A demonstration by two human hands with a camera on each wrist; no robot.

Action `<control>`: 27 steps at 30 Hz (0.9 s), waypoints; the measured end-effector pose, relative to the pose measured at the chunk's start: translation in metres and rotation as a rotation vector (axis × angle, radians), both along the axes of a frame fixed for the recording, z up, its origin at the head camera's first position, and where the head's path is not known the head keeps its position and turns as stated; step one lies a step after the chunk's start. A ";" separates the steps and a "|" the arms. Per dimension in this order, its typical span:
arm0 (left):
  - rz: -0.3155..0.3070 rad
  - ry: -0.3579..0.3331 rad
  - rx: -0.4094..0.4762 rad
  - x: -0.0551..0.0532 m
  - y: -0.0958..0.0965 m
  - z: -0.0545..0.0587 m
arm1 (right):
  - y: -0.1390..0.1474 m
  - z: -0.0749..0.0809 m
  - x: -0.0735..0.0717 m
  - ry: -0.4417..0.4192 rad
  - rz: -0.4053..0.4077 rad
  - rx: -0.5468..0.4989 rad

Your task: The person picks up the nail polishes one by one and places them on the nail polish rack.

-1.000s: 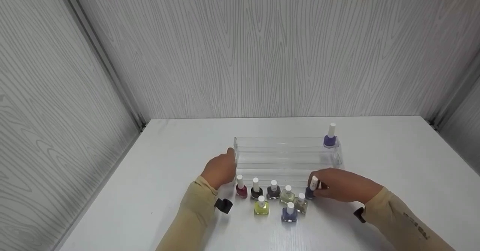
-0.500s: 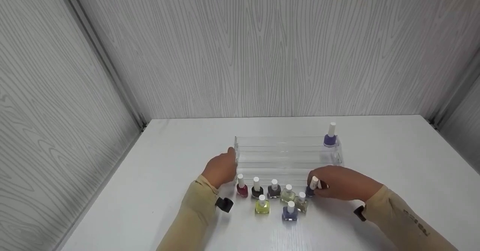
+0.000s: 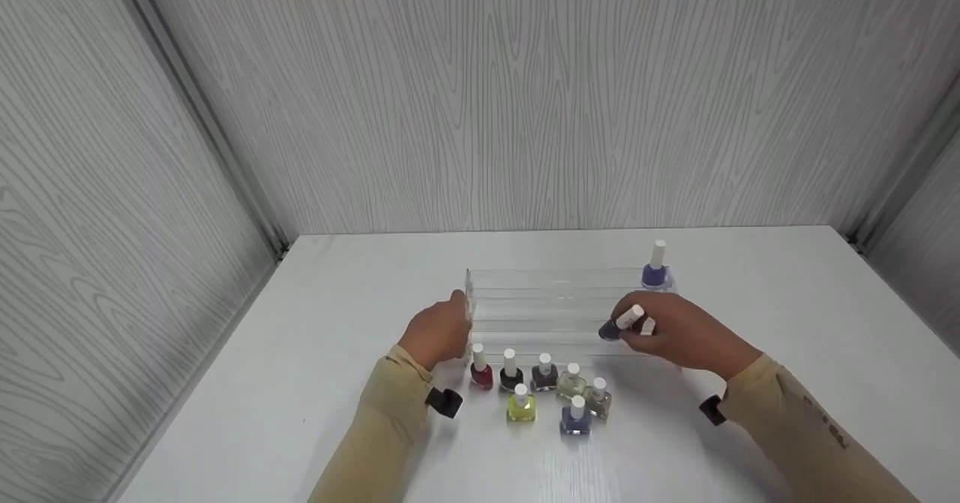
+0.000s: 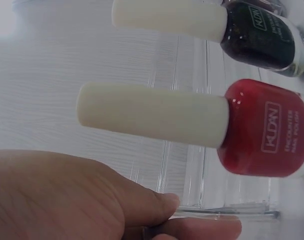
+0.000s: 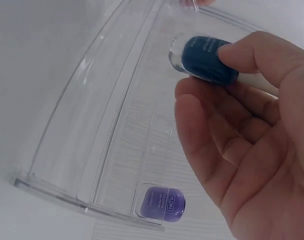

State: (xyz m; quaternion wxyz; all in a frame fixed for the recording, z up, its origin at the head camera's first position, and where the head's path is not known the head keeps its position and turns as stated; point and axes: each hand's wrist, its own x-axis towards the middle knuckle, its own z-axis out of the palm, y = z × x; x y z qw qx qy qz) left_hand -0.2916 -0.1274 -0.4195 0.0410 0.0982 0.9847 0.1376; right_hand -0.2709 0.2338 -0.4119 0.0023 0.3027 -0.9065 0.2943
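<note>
My right hand (image 3: 686, 330) pinches a dark blue nail polish bottle (image 5: 204, 57) between thumb and fingers. The bottle tilts above a clear stepped display rack (image 3: 555, 311), its white cap leaning toward the palm. At the rack's left end, my left hand (image 3: 435, 332) grips the side panel, thumb and finger on its edge in the left wrist view. A purple nail polish bottle (image 3: 654, 275) stands on the rack's top step at the far right. Right beside the left hand is a red nail polish bottle (image 4: 267, 130), with a black nail polish bottle (image 4: 264, 37) past it.
Several more nail polish bottles stand on the white table (image 3: 360, 278) before the rack: a grey one (image 3: 544, 377), a yellow one (image 3: 521, 408), a blue-violet one (image 3: 576, 420), and pale ones near a greenish bottle (image 3: 598, 402). A wood-grain panel (image 3: 480, 112) rises behind.
My right hand has lifted the dark blue nail polish bottle from the table, up and away over the rack, tilting it. The left hand keeps its grip on the rack.
</note>
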 end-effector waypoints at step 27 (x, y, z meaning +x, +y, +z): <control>0.006 -0.004 0.030 -0.004 0.010 -0.004 | -0.033 0.024 -0.052 0.118 -0.205 -0.105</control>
